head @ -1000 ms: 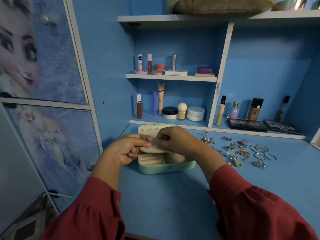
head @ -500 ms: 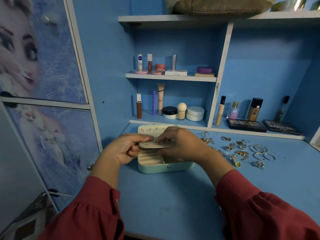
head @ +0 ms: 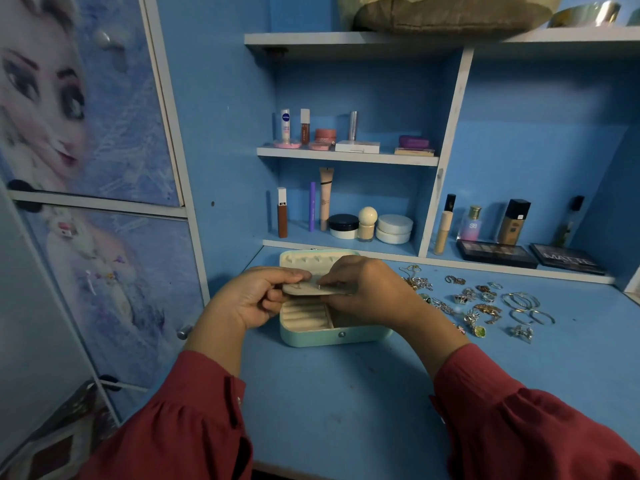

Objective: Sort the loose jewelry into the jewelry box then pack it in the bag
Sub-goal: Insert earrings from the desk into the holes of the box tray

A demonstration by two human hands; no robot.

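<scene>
A mint-green jewelry box (head: 325,336) lies open on the blue desk, its cream lid (head: 304,259) folded back. Over it I hold a flat cream insert panel (head: 308,289). My left hand (head: 252,299) grips the panel's left end. My right hand (head: 363,289) pinches a small silver piece against the panel's top; the piece is too small to identify. Ring rolls show in the box's left compartment below the panel. Loose jewelry (head: 485,303), rings, hoops and chains, is scattered on the desk to the right of the box.
Cosmetics stand on the shelves (head: 346,155) behind the box. Two dark palettes (head: 495,252) lie on the ledge at the back right. A cupboard door (head: 104,271) with a knob stands at the left. A brown cushion-like thing (head: 443,12) sits on the top shelf.
Both hands with the insert panel have shifted slightly lower over the box. My right hand's fingers now press a small silver piece onto the panel's top.
</scene>
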